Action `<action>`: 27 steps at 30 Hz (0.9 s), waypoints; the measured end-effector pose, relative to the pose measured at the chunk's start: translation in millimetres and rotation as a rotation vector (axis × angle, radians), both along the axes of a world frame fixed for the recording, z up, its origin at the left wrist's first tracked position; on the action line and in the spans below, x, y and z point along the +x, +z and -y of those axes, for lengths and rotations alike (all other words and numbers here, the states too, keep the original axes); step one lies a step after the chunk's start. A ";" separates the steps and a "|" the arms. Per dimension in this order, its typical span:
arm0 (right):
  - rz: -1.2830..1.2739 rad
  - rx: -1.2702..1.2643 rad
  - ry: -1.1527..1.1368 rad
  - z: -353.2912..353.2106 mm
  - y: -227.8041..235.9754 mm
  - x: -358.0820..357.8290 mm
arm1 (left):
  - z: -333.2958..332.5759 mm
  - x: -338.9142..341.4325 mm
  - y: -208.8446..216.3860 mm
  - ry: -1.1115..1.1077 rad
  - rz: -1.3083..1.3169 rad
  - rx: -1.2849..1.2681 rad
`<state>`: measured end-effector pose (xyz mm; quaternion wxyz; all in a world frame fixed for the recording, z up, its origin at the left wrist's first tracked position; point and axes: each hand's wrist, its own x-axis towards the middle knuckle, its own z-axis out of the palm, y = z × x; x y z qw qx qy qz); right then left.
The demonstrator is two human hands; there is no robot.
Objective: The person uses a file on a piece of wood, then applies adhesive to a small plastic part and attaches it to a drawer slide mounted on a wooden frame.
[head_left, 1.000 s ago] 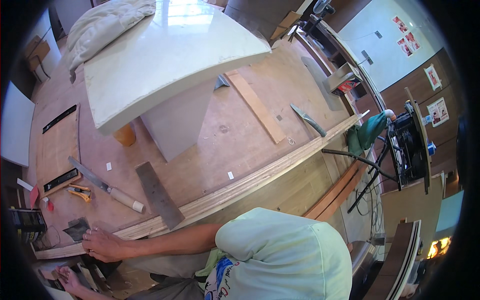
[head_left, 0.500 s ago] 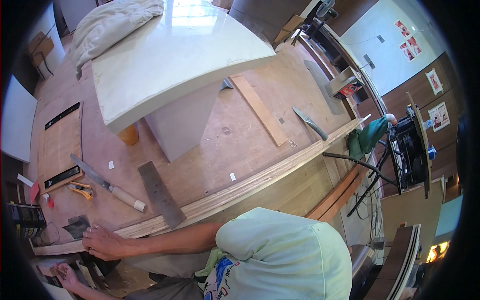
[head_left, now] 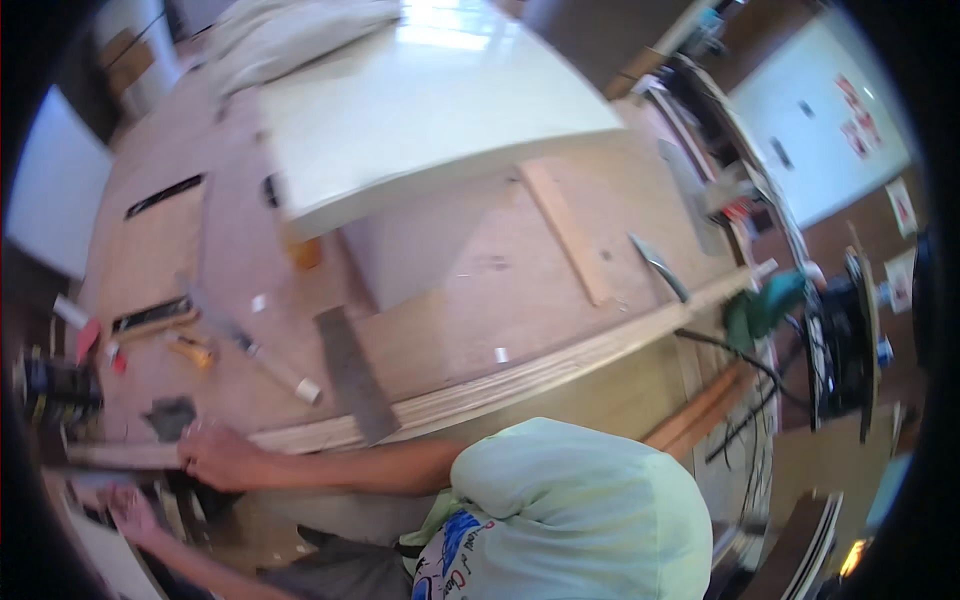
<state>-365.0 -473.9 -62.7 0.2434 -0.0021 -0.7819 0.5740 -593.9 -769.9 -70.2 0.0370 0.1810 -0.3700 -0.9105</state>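
My right hand [head_left: 222, 455] rests at the near edge of the wooden workbench [head_left: 470, 385], its fingers curled in. Whatever lies within them is hidden. A small dark grey flat piece [head_left: 170, 418] lies on the bench just beyond that hand. Lower and farther left, my left hand [head_left: 133, 515] is below bench height beside some boards, with its fingers smeared by motion. Beyond the hands lie a long narrow-bladed tool with a pale handle [head_left: 285, 373], a yellow utility knife [head_left: 193, 348] and a flat dark metal plate [head_left: 355, 375] reaching over the edge.
A white slab [head_left: 450, 110] stands raised on a panel across the bench, with bunched cloth [head_left: 300, 40] on it. Farther right are a wood strip [head_left: 565, 230] and a knife [head_left: 660, 268]. A dark can [head_left: 58, 388] stands far left; green cloth [head_left: 762, 310] hangs right.
The view has swung, so the bench and its tools sit farther right in the picture, and motion blurs them. Both hands stay in about the same places beside the bench edge.
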 end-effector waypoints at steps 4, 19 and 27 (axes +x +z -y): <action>-0.006 0.430 0.103 11.1 -9.4 -20.6 | -22.4 50.7 29.3 -0.295 -0.214 0.336; 0.037 0.115 0.095 8.9 18.5 1.2 | -81.8 101.6 55.1 0.062 -0.211 0.170; 0.074 0.162 0.118 12.2 26.2 -5.3 | -88.4 100.0 44.3 -0.023 -0.354 0.249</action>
